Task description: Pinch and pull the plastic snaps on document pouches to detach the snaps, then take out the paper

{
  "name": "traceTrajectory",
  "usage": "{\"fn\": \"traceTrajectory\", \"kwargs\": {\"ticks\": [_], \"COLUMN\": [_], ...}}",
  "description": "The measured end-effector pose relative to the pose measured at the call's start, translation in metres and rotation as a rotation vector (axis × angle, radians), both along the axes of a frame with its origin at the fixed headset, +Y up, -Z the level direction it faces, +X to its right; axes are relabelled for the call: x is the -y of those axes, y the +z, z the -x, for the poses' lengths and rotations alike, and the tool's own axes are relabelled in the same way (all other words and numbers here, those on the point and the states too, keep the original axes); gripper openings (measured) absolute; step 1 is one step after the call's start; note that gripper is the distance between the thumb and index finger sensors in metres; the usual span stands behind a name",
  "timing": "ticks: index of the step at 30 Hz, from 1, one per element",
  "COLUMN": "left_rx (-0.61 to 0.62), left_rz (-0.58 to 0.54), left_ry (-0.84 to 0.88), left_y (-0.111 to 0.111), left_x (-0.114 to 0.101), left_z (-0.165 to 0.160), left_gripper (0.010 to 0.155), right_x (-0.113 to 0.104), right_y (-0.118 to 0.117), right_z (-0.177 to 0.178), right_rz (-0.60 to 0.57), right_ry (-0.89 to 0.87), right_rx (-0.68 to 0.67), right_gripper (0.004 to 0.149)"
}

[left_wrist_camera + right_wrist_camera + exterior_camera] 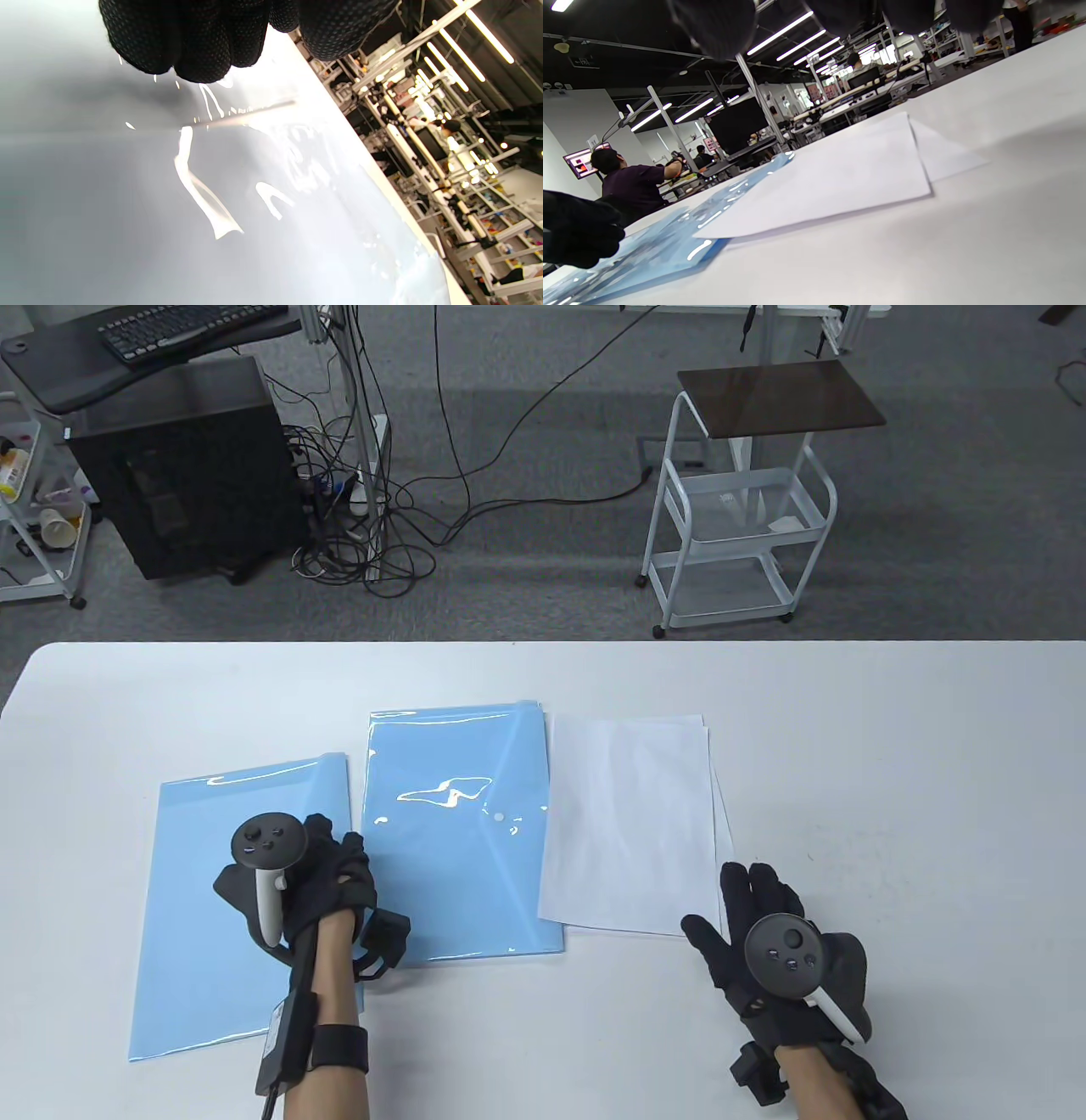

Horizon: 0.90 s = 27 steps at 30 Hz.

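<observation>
A blue document pouch (212, 899) lies flat at the left of the white table (891, 772). My left hand (335, 857) rests on its right part, fingers loosely bent, fingertips (191, 46) touching the glossy plastic (212, 203) and gripping nothing. A second blue pouch (458, 831) lies in the middle with more under it; its white snap (498, 818) looks closed. White paper sheets (628, 823) lie to its right. My right hand (738, 899) lies flat on the table at the paper's near right corner, fingers straight. The right wrist view shows paper (840, 182) beside pouch (670, 241).
Beyond the table's far edge stand a white trolley (738, 517), a black computer case (187, 466) and loose cables (382, 534). Bare table surface stretches to the right of the paper. Other people sit at desks far off in the wrist views.
</observation>
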<state>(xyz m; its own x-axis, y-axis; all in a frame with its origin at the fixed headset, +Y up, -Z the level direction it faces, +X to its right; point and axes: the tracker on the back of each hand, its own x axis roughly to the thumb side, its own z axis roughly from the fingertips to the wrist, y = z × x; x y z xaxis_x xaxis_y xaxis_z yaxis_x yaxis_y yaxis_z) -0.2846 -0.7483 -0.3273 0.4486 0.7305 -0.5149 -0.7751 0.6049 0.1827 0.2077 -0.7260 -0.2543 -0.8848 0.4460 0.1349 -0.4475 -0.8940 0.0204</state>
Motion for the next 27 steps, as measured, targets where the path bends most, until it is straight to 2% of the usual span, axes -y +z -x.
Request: {"fn": "traceTrajectory", "kwargs": {"ticks": [4, 9, 21, 25, 27], "left_rx": [0.011, -0.012, -0.131, -0.163, -0.168], "left_rz": [0.002, 0.093, 0.402, 0.433, 0.452], "left_ry": [-0.040, -0.208, -0.319, -0.271, -0.317], "left_y": [0.012, 0.032, 0.066, 0.072, 0.072], "left_x": [-0.013, -0.019, 0.008, 0.018, 0.019], "left_z": [0.017, 0.050, 0.118, 0.128, 0.130], "left_gripper": [0.073, 0.081, 0.104, 0.107, 0.108], "right_x": [0.000, 0.000, 0.001, 0.001, 0.001], "right_y": [0.002, 0.003, 0.003, 0.003, 0.003], "right_z": [0.001, 0.001, 0.003, 0.003, 0.003], "right_rz": [-0.006, -0.012, -0.002, 0.004, 0.004], "right_ry": [0.002, 0.000, 0.015, 0.018, 0.019], "right_rx": [-0.004, -0.005, 0.001, 0.002, 0.003], "right_gripper": [0.081, 0.081, 0.081, 0.081, 0.081]}}
